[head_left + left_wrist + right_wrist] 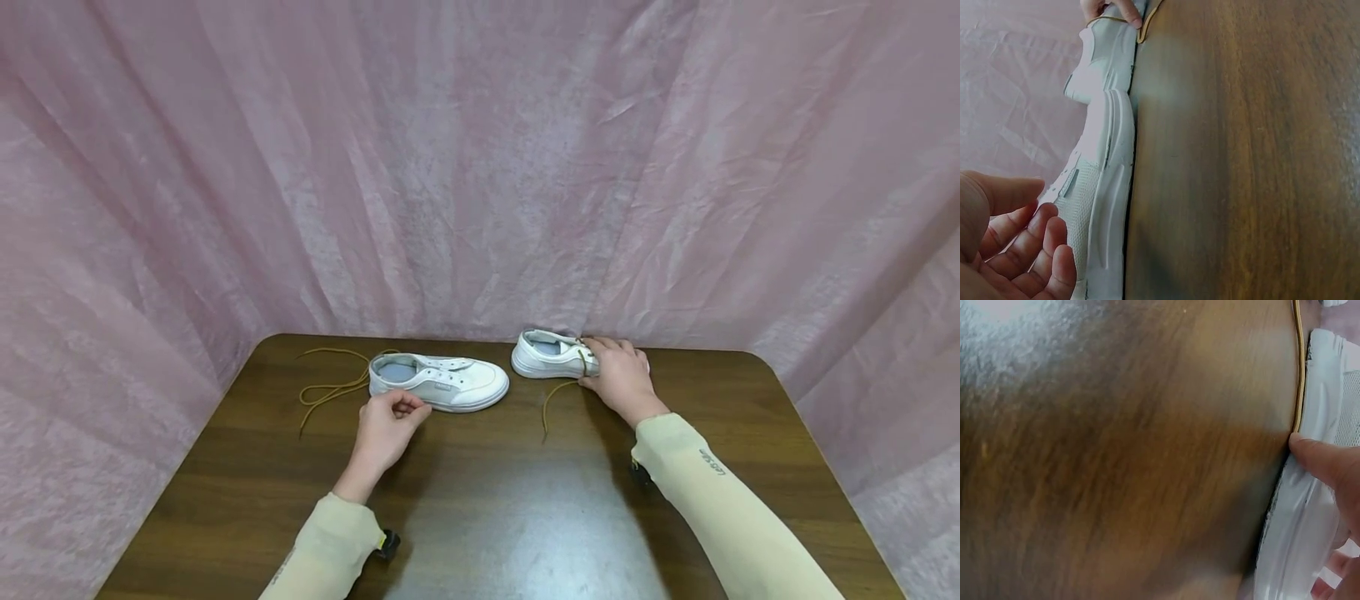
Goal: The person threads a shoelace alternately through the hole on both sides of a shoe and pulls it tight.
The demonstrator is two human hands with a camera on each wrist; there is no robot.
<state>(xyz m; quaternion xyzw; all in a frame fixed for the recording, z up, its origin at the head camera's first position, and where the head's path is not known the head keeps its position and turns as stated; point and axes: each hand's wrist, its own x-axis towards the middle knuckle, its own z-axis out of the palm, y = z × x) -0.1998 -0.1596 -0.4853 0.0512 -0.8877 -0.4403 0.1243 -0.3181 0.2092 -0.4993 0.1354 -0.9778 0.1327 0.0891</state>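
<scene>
Two white sneakers stand end to end on the wooden table (510, 500), toes to the right. My left hand (390, 425) is beside the left sneaker (468, 383), its fingers loosely curled; nothing shows between thumb and fingertips in the left wrist view. My right hand (622, 375) grips the forefoot of the right sneaker (540, 358) from above, thumb on the near side (1319, 456) and fingers over the far side. A yellow-brown shoelace (551, 404) hangs from that sneaker onto the table. The right hand covers most of its toe.
Another yellow-brown shoelace (330, 387) lies loosely looped on the table behind the left sneaker's heel. A pink curtain (480, 167) hangs directly behind the table's back edge, close to both sneakers.
</scene>
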